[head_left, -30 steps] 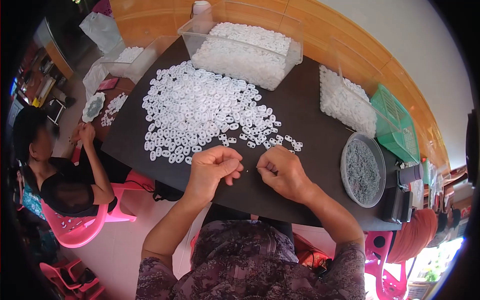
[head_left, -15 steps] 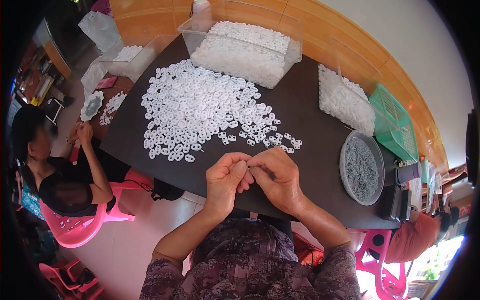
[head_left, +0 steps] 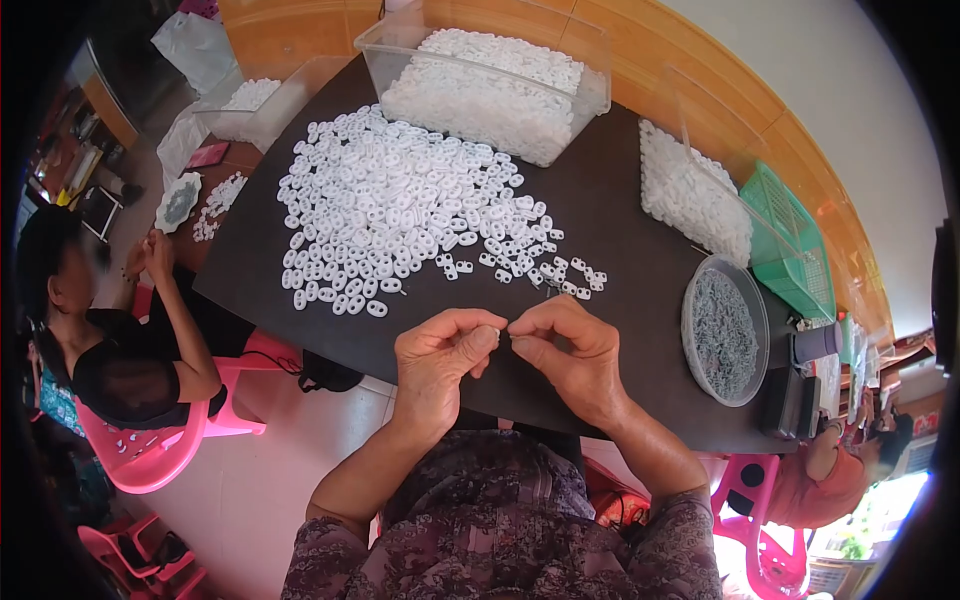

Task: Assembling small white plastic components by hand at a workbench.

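Observation:
My left hand point(head_left: 440, 368) hovers over the table's near edge with thumb and forefinger pinched; a bit of something small and white shows at the tips, too covered to name. Just beside it, my right hand point(head_left: 575, 362) is also pinched, and whatever it may hold is hidden by the fingers. A narrow gap separates the fingertips of both hands. Beyond them spreads a heap of white oval two-holed plastic pieces point(head_left: 375, 195). Smaller white two-holed pieces point(head_left: 508, 262) lie scattered at its right, closest to my hands.
On the dark table point(head_left: 650, 330) stand a clear bin point(head_left: 485, 75) and another clear bin point(head_left: 700, 195) of white pieces, a green basket point(head_left: 800, 240), and a round bowl point(head_left: 725, 340) of small grey parts. A person point(head_left: 110, 320) sits at the left; another point(head_left: 825, 475) at the right.
My hands have drawn apart from touching, the right one shifting to the right and the left one slightly left. The pile is unchanged; the person at the right has moved an arm.

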### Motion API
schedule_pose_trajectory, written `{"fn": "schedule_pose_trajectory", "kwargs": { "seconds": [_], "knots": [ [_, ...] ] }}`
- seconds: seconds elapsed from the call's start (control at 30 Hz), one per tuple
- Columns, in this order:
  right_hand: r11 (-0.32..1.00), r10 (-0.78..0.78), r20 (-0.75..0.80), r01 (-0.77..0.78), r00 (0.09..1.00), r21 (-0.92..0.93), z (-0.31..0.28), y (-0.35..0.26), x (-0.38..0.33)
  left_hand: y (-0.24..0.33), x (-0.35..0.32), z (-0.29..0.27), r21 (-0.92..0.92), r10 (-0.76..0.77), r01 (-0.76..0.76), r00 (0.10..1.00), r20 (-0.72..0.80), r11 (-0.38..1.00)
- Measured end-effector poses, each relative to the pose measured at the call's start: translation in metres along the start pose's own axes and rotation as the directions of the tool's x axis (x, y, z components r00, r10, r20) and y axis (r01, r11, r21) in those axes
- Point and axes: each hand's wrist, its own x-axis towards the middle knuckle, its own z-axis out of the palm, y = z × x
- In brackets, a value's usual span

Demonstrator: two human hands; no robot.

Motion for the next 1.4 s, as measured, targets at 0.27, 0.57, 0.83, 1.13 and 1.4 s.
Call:
{"fn": "schedule_pose_trajectory", "kwargs": {
  "seconds": [0.27,0.57,0.83,1.13,1.4],
  "knots": [
    [0.994,0.074,-0.031,-0.071,0.997,0.085,0.007,0.000,-0.004,-0.001,-0.004,0.003,0.112,0.062,-0.064,0.998,0.016,0.992],
    [0.998,-0.027,-0.045,0.025,0.999,-0.057,0.010,-0.003,-0.002,-0.002,-0.009,0.006,0.250,0.195,-0.194,0.981,0.020,0.949],
    [0.996,-0.055,-0.042,0.051,0.998,-0.079,0.012,-0.003,-0.002,-0.006,-0.007,0.007,0.429,0.376,-0.351,0.926,0.029,0.833],
    [0.999,-0.011,-0.053,0.009,0.999,-0.042,0.015,-0.006,0.000,-0.009,-0.007,0.010,0.626,0.576,-0.497,0.812,0.092,0.600],
    [0.996,0.070,-0.074,-0.066,0.995,0.053,0.018,0.000,0.001,-0.015,-0.007,0.004,0.270,0.260,-0.236,0.964,-0.055,0.933]
  ]
}}
